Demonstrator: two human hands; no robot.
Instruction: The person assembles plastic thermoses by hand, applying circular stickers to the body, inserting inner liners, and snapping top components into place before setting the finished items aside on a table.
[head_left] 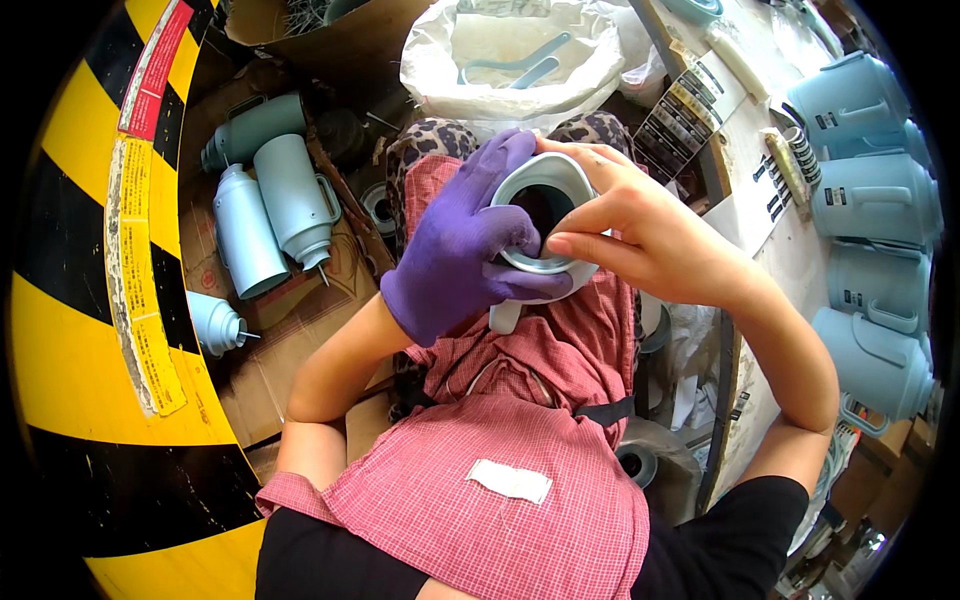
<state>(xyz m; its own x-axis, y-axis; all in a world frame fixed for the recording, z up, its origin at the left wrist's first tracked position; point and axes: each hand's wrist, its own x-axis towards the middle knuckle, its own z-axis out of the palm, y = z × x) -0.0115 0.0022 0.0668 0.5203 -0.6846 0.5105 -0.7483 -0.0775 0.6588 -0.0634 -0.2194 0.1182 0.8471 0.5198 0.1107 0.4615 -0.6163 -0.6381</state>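
Purple-gloved, the left hand (455, 245) wraps the pale jug (548, 180) over the red apron's (510, 430) far edge; the right hand (650, 228) pinches, on what I can't tell; slackened fingers could drop it

From afar I see the left hand (465, 245) gloved in purple and the held jug (556, 174) pale blue. The apron (450, 450) is red with fine white checks; the trousers (430, 138), leopard-spotted. At the right edge of the bench (748, 385), other jugs (865, 195) are light blue. The side panel (75, 265) wears yellow and black stripes.
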